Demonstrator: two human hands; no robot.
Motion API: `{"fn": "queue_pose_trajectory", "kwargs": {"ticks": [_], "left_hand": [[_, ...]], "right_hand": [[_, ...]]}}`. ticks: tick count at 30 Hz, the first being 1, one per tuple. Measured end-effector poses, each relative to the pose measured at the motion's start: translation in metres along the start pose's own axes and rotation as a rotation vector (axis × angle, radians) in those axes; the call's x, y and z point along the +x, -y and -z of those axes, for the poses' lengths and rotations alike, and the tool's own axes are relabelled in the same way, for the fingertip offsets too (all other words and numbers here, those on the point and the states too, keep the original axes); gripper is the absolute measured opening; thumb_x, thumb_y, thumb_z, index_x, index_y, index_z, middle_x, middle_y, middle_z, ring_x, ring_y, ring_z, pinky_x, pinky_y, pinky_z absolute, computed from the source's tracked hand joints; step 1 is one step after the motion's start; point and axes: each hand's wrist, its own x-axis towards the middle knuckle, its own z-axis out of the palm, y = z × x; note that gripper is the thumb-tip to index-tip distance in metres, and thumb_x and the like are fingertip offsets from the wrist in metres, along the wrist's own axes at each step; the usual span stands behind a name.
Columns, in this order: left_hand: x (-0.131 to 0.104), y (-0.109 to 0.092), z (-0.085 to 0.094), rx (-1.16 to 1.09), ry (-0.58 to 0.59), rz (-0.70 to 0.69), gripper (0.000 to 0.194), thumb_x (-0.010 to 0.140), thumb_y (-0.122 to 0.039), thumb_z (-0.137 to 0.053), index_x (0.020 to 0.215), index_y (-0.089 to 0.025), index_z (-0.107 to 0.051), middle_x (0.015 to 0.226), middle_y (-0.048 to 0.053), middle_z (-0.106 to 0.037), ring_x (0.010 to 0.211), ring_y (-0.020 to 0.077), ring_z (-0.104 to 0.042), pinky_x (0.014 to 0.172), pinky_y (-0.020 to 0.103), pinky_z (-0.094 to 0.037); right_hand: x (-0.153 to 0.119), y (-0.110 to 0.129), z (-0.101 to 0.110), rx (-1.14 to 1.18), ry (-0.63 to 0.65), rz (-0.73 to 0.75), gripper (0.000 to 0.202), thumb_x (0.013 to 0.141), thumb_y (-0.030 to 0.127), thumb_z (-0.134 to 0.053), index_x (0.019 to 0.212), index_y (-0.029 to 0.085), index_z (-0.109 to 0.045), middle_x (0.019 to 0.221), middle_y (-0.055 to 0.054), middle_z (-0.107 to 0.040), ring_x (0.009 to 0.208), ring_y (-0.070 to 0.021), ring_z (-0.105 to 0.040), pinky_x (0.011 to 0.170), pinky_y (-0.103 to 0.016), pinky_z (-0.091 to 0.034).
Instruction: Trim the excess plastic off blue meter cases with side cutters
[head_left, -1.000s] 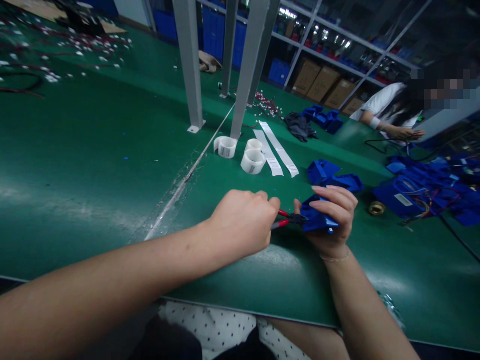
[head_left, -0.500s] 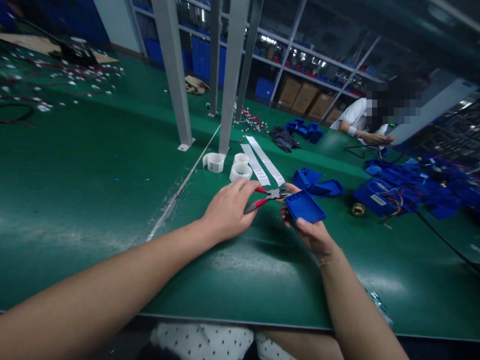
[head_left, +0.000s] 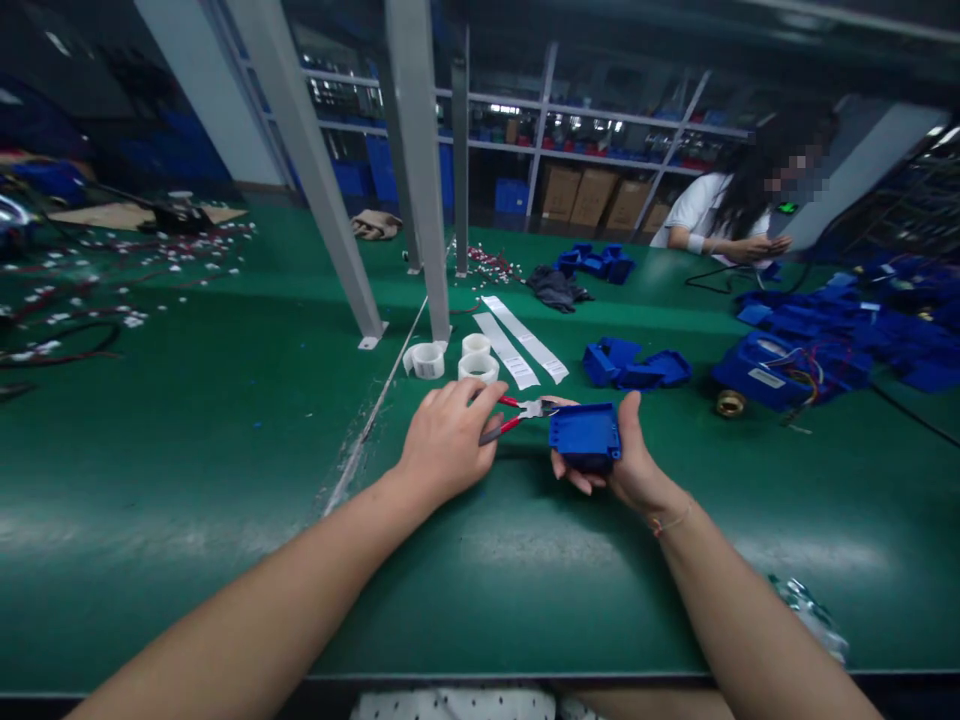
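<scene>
My left hand (head_left: 448, 437) is closed around the handles of red-and-grey pliers (head_left: 513, 425), whose jaws point right. Those jaws reach the upper left corner of a blue plastic housing (head_left: 586, 430); whether they bite on it I cannot tell. The housing is a shallow open box with small lugs along its edge. It rests in my right hand (head_left: 634, 460), with the fingers underneath and the thumb raised along its right side. Just beyond the pliers stand white label rolls (head_left: 478, 368), and two printed label strips (head_left: 517, 340) lie flat behind them.
Blue plastic parts (head_left: 636, 364) lie beyond my right hand. A blue device with a brass fitting (head_left: 730, 403) sits farther right, before a heap of blue housings. Grey metal posts (head_left: 420, 180) rise from the green table. A co-worker (head_left: 712, 215) sits across at right.
The blue housing has been turned in my right hand, and my right thumb has lifted off its face to the side. The pliers stay beside its left corner. The camera view has shifted.
</scene>
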Motion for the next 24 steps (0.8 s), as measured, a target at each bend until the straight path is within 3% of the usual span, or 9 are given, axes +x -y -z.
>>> {"fn": "queue_pose_trajectory", "kwargs": {"ticks": [2,5,8,12,17,24], "left_hand": [[0.001,-0.001,0.000,0.047,0.008,-0.011,0.044,0.093,-0.024,-0.049,0.136,-0.020,-0.053,0.126,0.009,-0.057,0.113,0.0261,-0.054,0.093,0.041,-0.045],[0.003,0.000,-0.002,0.157,0.006,-0.026,0.044,0.091,-0.024,-0.051,0.135,-0.019,-0.056,0.122,0.009,-0.059,0.110,0.0273,-0.055,0.088,0.042,-0.046],[0.003,0.001,-0.002,0.201,0.001,-0.027,0.041,0.093,-0.027,-0.050,0.133,-0.019,-0.058,0.117,0.007,-0.059,0.104,0.0265,-0.057,0.083,0.041,-0.048],[0.001,-0.001,0.000,0.195,0.011,-0.027,0.040,0.092,-0.026,-0.051,0.131,-0.021,-0.059,0.114,0.005,-0.059,0.102,0.0244,-0.057,0.083,0.038,-0.050],[0.000,-0.003,0.001,0.193,0.033,0.013,0.039,0.092,-0.027,-0.051,0.130,-0.024,-0.057,0.116,0.003,-0.059,0.104,0.0226,-0.057,0.080,0.036,-0.051],[-0.001,-0.008,0.004,0.182,0.065,0.031,0.037,0.092,-0.032,-0.052,0.128,-0.026,-0.058,0.114,0.001,-0.059,0.103,0.0210,-0.059,0.075,0.035,-0.051]], "right_hand": [[-0.001,0.002,0.001,0.034,-0.033,-0.040,0.105,0.078,0.097,-0.010,0.122,0.012,-0.053,0.077,-0.014,-0.067,0.052,-0.0160,-0.061,0.042,-0.020,-0.034],[-0.001,0.006,0.004,0.137,-0.047,-0.082,0.097,0.083,0.093,-0.022,0.107,0.008,-0.062,0.081,-0.016,-0.069,0.076,-0.0208,-0.070,0.067,-0.024,-0.051],[-0.001,0.008,0.007,0.185,-0.041,-0.097,0.091,0.086,0.089,-0.027,0.119,0.012,-0.061,0.098,-0.017,-0.070,0.084,-0.0233,-0.071,0.064,-0.024,-0.051],[-0.001,0.008,0.009,0.202,-0.027,-0.090,0.083,0.088,0.086,-0.031,0.122,0.015,-0.059,0.122,-0.018,-0.064,0.075,-0.0212,-0.070,0.052,-0.022,-0.044],[-0.001,0.009,0.008,0.159,-0.055,-0.045,0.077,0.092,0.080,-0.030,0.125,0.015,-0.056,0.110,-0.017,-0.067,0.061,-0.0161,-0.063,0.050,-0.023,-0.040],[-0.002,0.012,0.006,0.115,-0.092,-0.060,0.074,0.090,0.081,-0.034,0.117,0.016,-0.056,0.103,-0.016,-0.068,0.061,-0.0165,-0.061,0.051,-0.025,-0.041]]}}
